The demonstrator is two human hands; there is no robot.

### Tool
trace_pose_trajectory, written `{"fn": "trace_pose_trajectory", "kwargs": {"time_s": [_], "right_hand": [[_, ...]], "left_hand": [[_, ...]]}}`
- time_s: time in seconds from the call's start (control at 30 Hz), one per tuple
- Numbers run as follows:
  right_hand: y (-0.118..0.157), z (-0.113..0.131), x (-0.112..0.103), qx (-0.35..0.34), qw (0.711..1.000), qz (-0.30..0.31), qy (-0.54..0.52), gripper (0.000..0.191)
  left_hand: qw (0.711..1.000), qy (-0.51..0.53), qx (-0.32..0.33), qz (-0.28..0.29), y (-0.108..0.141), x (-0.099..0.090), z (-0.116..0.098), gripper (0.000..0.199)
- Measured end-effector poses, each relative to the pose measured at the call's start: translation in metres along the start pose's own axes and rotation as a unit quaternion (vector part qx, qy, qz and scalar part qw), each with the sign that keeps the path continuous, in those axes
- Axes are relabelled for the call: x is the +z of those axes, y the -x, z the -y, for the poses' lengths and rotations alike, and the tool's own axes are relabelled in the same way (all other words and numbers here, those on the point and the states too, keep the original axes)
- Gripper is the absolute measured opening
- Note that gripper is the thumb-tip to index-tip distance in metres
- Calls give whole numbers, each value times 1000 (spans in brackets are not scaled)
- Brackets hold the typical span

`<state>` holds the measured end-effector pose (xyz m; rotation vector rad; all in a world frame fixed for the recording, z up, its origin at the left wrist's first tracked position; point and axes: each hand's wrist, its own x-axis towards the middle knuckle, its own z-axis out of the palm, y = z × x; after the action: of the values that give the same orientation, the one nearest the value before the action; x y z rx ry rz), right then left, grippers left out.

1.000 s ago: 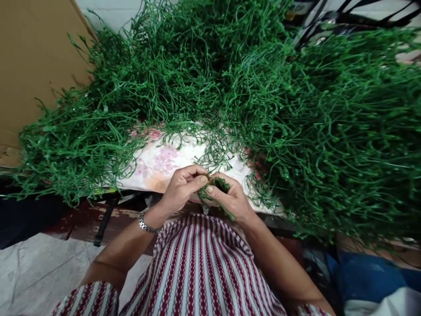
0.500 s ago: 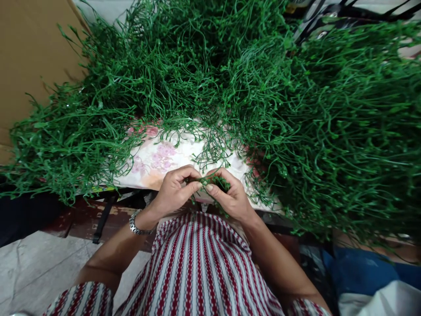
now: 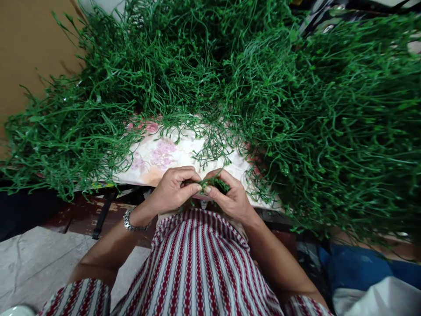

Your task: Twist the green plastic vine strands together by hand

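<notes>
Close together in front of my waist, both hands pinch a small clump of green plastic-looking stems (image 3: 215, 184). My left hand (image 3: 176, 188) has thumb and forefinger pressed together on its left end. My right hand (image 3: 232, 195) closes round the larger part, thumb tip almost touching the left thumb. Fingers partly hide the clump. Just beyond the hands, a few loose stems (image 3: 215, 147) lie on a white flower-printed cloth (image 3: 164, 153). A large heap of the same thin green stems (image 3: 204, 66) spreads behind and to both sides.
Brown cardboard (image 3: 33, 48) stands at the far left. A dark strap (image 3: 103, 215) hangs over the worn reddish-brown wooden edge (image 3: 82, 215). Blue material (image 3: 358, 272) and a white bag-like thing (image 3: 384, 300) sit at lower right. Black items (image 3: 345, 22) lie at the back right.
Both hands stay almost in place, still pinching the clump, with only slight finger movement. The view has shifted a little.
</notes>
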<state>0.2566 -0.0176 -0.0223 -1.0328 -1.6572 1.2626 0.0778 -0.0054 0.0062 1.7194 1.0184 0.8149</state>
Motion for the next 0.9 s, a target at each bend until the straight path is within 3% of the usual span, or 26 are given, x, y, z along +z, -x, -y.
{"fn": "trace_pose_trajectory", "kwargs": {"time_s": [0.23,0.37,0.5,0.67,0.77,0.9], "right_hand": [[3,-2,5,-37,995,-3,91,12],[1,5,1,-96,985,33,139,9],[-2,8,-5,-109,982,95,121,12],[-2,3,-6,-133,975,110,139,8],[-1,3,-8,-120,970,163,134,14],[1,9,-8,-85,963,255,6,23]], "left_hand": [[995,83,-53,-6,3,9,3,10],[997,36,-53,35,0,1,-1,15],[995,-19,-21,91,-2,-8,-6,16],[995,-1,-24,100,-2,-5,-4,16],[988,8,-21,154,-4,-5,-1,13],[960,40,-12,275,-3,-8,-5,14]]}}
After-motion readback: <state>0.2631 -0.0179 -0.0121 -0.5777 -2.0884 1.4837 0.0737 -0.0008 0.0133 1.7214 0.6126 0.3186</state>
